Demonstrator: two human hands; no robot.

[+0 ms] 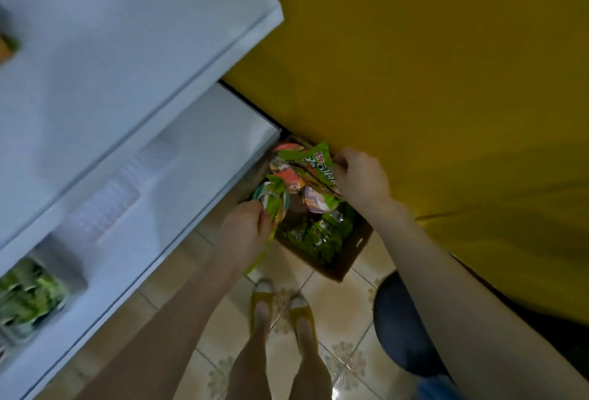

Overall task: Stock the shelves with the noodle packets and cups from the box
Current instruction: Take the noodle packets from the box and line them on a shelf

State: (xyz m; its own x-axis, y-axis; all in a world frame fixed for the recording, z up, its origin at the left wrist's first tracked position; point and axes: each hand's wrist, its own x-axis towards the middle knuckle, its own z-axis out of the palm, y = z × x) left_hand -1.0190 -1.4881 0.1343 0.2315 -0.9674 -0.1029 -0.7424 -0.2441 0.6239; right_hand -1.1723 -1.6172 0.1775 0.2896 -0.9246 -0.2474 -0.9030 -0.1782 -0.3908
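A brown cardboard box (350, 256) sits on the tiled floor below me, between the white shelves and a yellow wall. Inside it lie several green noodle packets (315, 234) and noodle cups (314, 200) with pink and orange lids. My right hand (360, 176) grips a green noodle packet (318, 170) by its edge, lifted above the box. My left hand (247, 227) pinches another green packet (274, 202) at the box's left side.
White shelf boards (127, 65) fill the left half, stepping down toward the floor. Green packets (28, 297) stand on a lower shelf at the far left. A yellow wall (446, 81) closes the right. A dark round stool (401, 323) stands near my feet.
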